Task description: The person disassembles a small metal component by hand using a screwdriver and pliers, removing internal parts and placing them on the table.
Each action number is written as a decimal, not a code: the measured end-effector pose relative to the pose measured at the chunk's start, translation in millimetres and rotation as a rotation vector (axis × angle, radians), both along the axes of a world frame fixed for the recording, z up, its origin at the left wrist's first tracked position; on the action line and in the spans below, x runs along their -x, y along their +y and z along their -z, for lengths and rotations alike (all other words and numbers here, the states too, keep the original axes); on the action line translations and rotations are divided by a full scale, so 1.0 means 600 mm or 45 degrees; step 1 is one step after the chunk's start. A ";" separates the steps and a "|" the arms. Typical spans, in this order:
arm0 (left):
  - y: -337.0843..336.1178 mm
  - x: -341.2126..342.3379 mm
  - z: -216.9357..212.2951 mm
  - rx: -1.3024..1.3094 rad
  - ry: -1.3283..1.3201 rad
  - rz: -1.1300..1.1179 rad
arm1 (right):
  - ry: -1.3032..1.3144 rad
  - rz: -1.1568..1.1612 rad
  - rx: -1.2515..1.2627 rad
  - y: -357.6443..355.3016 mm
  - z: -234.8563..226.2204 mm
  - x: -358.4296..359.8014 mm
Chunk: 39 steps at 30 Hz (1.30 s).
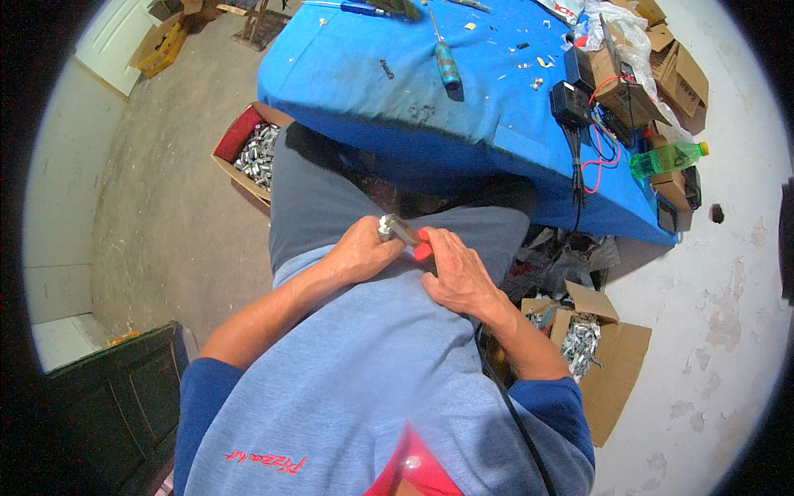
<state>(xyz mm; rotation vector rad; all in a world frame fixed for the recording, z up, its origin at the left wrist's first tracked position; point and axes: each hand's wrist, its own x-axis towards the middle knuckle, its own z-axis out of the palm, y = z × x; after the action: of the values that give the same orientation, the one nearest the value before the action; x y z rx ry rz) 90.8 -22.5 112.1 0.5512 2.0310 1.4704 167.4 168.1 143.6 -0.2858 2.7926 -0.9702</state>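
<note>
Over my lap, my left hand [362, 248] is closed around a small silvery metal fitting [385, 226]. My right hand [456, 273] grips a tool with red handles [423, 245], probably pliers, whose grey metal jaws [403, 231] meet the fitting. Both hands sit close together just below the front edge of the blue-covered table [397, 116]. My fingers hide most of the fitting and the tool's handles.
A teal-handled screwdriver [447, 64], small metal bits, black adapters [571, 103] with red wire and a green bottle [666, 159] lie on the table. Cardboard boxes of silvery metal parts stand on the floor at left [255, 155] and right [583, 343]. A dark cabinet [124, 397] is at lower left.
</note>
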 end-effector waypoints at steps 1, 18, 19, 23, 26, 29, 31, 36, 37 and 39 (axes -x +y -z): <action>0.000 0.001 -0.006 0.008 -0.013 0.006 | -0.011 -0.007 -0.008 0.001 0.002 0.000; 0.010 -0.007 0.007 -0.084 -0.051 -0.004 | -0.052 -0.043 0.013 0.016 -0.006 -0.001; 0.009 -0.006 0.013 -0.074 -0.052 -0.008 | -0.051 -0.042 0.001 0.015 -0.009 0.000; 0.009 -0.007 0.007 -0.057 -0.063 -0.026 | -0.059 -0.040 -0.062 0.013 -0.014 0.003; 0.014 -0.009 0.002 -0.103 -0.028 -0.065 | 0.008 -0.027 -0.098 0.010 -0.013 0.003; 0.014 -0.008 -0.018 -0.055 -0.075 -0.066 | 0.046 -0.005 -0.127 0.010 -0.008 0.002; 0.011 -0.008 -0.006 0.009 -0.079 -0.052 | 0.005 -0.017 -0.125 0.014 -0.003 0.003; 0.011 -0.009 -0.004 0.076 -0.048 -0.023 | -0.187 -0.010 0.347 0.028 0.002 0.004; 0.010 -0.009 -0.003 0.045 -0.048 -0.043 | -0.265 0.005 0.481 0.030 0.003 0.005; 0.009 -0.006 -0.007 -0.010 -0.081 -0.046 | -0.307 0.147 0.760 0.024 0.002 0.009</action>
<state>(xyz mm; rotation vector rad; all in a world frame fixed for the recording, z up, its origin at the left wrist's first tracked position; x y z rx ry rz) 94.6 -17.3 116.1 0.4673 1.9968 1.4991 162.3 182.3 142.2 -0.0699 2.2668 -1.7247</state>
